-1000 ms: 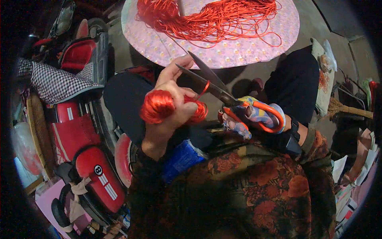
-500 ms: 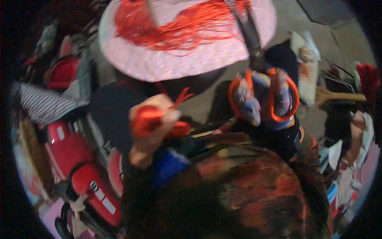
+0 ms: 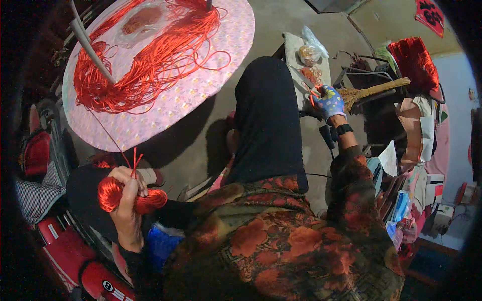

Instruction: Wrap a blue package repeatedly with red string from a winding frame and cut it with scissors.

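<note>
My left hand (image 3: 128, 195) is closed round a folded bundle of glossy red cord (image 3: 109, 194), its loops bulging out on both sides of the fist. Short red ends (image 3: 135, 159) stick up above the fingers. A thin strand runs from the fist toward the pink table. My right hand (image 3: 331, 103), in a blue dotted glove, reaches out to a narrow bench (image 3: 293, 47) at the right. Its fingers are on the orange handle of a pair of scissors (image 3: 312, 96), low over the bench; the glove partly hides them. Loose orange-brown rubber bands (image 3: 312, 75) lie beside them.
Long red cords (image 3: 150, 75) lie round grey metal posts (image 3: 90, 42) on the round pink table (image 3: 186, 108). A clear bag (image 3: 143, 22) sits among them. Beyond my right hand are a straw broom (image 3: 376, 92) and a red bundle (image 3: 414, 62). Red bags (image 3: 65, 251) crowd my left.
My view has turned to the right. My right hand has swung out from near my lap to the bench with the scissors. My left hand still grips the red cord bundle.
</note>
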{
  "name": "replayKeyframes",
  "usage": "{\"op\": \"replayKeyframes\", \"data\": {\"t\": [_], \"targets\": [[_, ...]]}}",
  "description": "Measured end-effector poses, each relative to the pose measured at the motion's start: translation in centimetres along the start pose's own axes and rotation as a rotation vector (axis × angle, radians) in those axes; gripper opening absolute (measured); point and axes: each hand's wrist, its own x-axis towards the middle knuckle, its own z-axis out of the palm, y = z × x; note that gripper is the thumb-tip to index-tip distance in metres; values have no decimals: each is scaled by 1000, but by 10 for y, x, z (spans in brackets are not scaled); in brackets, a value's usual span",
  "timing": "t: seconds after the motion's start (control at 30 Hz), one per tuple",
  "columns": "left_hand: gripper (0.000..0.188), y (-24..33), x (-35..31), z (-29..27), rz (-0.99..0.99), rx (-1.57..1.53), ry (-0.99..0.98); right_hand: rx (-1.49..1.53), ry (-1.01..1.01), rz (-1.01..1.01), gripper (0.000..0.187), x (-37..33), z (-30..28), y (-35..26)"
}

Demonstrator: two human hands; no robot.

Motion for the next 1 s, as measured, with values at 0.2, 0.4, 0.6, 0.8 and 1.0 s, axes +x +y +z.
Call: {"op": "replayKeyframes", "data": {"t": [0.2,0.4,0.6,0.8,1.0], "targets": [[10,-1,1,2,-2,0,-7,-22,13,-149,38,20,-6,12],[10,-2,-2,-10,-35,-181,-205,609,190,-518,44,-15,-91,-174],[21,17,-5,-7,-6,-164,-374,559,-138,-1581,67,-87,-85,-376],[12,34,-12,-35,-7,-360,-151,548,-630,-1697,45,-90,-62,-379],[21,60,-21,-115,309,-503,296,368,-703,-1411,31,-111,-88,-353]]}}
